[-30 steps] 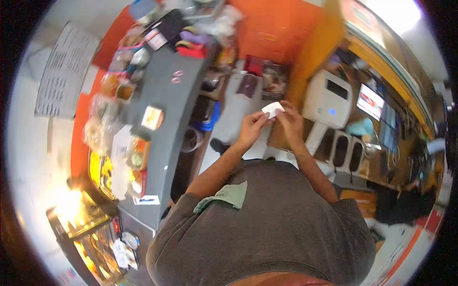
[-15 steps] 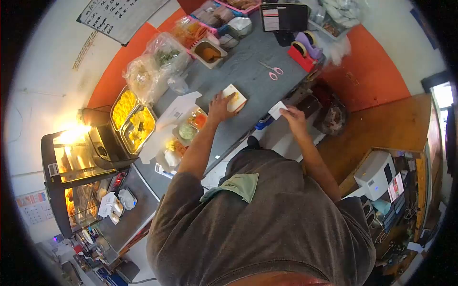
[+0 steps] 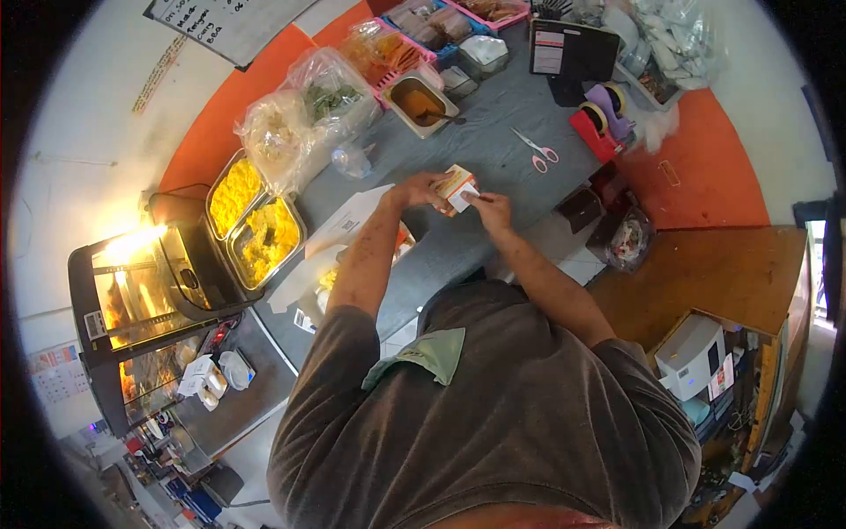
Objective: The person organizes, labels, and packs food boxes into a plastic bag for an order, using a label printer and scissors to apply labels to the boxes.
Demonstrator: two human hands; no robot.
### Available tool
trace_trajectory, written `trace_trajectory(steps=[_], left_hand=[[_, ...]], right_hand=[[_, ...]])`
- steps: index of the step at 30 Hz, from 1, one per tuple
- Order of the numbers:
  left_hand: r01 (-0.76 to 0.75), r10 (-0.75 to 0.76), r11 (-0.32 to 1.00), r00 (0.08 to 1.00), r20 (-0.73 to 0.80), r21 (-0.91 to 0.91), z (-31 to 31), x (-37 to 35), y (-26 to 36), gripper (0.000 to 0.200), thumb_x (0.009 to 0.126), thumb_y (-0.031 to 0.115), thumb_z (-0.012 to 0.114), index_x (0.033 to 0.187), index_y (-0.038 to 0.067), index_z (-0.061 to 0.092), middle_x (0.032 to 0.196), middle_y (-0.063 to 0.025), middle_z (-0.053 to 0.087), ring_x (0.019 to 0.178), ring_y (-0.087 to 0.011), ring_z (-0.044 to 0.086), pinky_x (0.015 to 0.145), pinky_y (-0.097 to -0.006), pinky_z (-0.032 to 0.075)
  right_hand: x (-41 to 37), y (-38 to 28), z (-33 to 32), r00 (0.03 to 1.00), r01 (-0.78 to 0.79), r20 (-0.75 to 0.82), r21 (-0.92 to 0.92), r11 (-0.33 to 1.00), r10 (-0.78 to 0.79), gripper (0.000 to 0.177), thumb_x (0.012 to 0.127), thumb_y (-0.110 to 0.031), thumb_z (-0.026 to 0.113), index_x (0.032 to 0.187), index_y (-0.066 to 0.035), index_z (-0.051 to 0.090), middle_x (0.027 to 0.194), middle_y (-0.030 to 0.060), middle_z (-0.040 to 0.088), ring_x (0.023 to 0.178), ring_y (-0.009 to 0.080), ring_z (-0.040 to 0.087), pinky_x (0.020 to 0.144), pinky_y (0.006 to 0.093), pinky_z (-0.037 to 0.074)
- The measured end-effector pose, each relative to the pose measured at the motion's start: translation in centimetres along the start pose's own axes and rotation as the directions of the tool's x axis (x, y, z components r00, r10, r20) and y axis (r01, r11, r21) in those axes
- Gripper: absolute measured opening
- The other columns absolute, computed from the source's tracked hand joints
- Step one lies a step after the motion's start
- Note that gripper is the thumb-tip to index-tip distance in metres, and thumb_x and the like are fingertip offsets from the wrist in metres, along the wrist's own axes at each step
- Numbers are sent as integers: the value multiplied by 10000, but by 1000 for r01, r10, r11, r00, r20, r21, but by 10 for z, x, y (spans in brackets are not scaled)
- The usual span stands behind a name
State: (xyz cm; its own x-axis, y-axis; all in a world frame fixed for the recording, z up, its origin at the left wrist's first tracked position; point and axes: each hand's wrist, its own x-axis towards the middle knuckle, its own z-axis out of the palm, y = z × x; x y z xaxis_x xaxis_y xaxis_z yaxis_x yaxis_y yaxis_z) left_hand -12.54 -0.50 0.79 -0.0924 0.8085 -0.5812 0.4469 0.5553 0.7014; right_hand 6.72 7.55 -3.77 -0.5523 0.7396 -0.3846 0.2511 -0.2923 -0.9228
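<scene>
My left hand grips a small white and orange box above the grey counter. Against the lower right side of that box, my right hand pinches a small white slip. Beside my left forearm lies an open white takeaway box with food in it, partly hidden by the arm. Pink-handled scissors rest on the counter to the right of the hands.
Two metal trays of yellow food stand at the left by a lit display warmer. Farther back are a tray of orange sauce, plastic bags, a red tape dispenser and a black tablet.
My right hand has brought the white slip in to the small box. The box is now lifted and tilted in my left hand, showing its printed orange side. The camera view has shifted.
</scene>
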Motion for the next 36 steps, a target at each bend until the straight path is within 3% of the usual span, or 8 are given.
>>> trace_trajectory(steps=[5,8,16,19,26,28,30,36], left_hand=[[38,-36,998,998,45,-46,-4,5,-6,961,535,380,809,1394,166,433,1123,-112,613,1038,-231,567,929,-317,409],[22,-20,999,997,69,-31,-5,9,-12,968,532,393,815,1396,192,430,1133,-113,611,1062,-244,561,938,-324,407],[-17,21,999,995,96,-47,-9,20,-22,938,590,276,800,1427,217,381,1001,-83,645,968,-197,585,932,-305,397],[-30,41,996,990,135,-86,-8,19,-22,938,597,243,809,1429,213,376,1020,-81,636,949,-188,581,912,-318,414],[14,56,967,963,263,-256,-7,26,-28,943,577,209,820,1416,150,394,1063,-74,628,1000,-198,571,937,-308,396],[-22,82,968,968,236,-248,-5,22,-21,939,578,173,816,1416,146,393,1074,-71,621,984,-187,570,924,-297,402],[-39,48,998,985,164,-57,-8,15,-9,946,574,144,808,1420,139,385,1072,-65,609,950,-162,568,888,-274,418],[35,7,985,971,240,-171,-15,-3,15,949,582,159,800,1428,152,371,1040,-50,608,934,-154,568,865,-255,423]], right_hand=[[5,6,8,996,-59,-73,-12,998,58,367,705,-297,815,610,-2,618,545,-28,485,521,79,411,481,294,332],[3,10,-4,994,-46,-109,-329,943,11,450,697,-372,814,573,-29,551,534,-8,499,508,87,422,506,266,358],[29,39,-34,876,468,315,-368,803,-366,533,707,-289,818,1046,-37,494,988,96,602,860,180,596,737,302,495],[37,35,-18,914,363,280,-237,901,-294,616,703,-277,820,1117,-25,440,1100,145,582,972,226,597,817,329,488],[24,-1,-5,924,346,271,-285,894,-271,667,674,-294,837,1126,-29,425,1021,176,630,961,236,631,797,394,510],[18,-18,-7,927,360,302,-543,758,-224,667,663,-273,845,1135,-55,427,958,165,646,918,260,653,775,395,519],[27,-15,-16,891,401,415,-530,747,-184,675,668,-285,840,1150,-63,422,970,167,646,916,280,653,777,400,517],[46,-11,-29,806,515,549,-463,722,-223,585,789,-375,717,1196,-84,416,975,202,636,894,368,636,772,447,503]])
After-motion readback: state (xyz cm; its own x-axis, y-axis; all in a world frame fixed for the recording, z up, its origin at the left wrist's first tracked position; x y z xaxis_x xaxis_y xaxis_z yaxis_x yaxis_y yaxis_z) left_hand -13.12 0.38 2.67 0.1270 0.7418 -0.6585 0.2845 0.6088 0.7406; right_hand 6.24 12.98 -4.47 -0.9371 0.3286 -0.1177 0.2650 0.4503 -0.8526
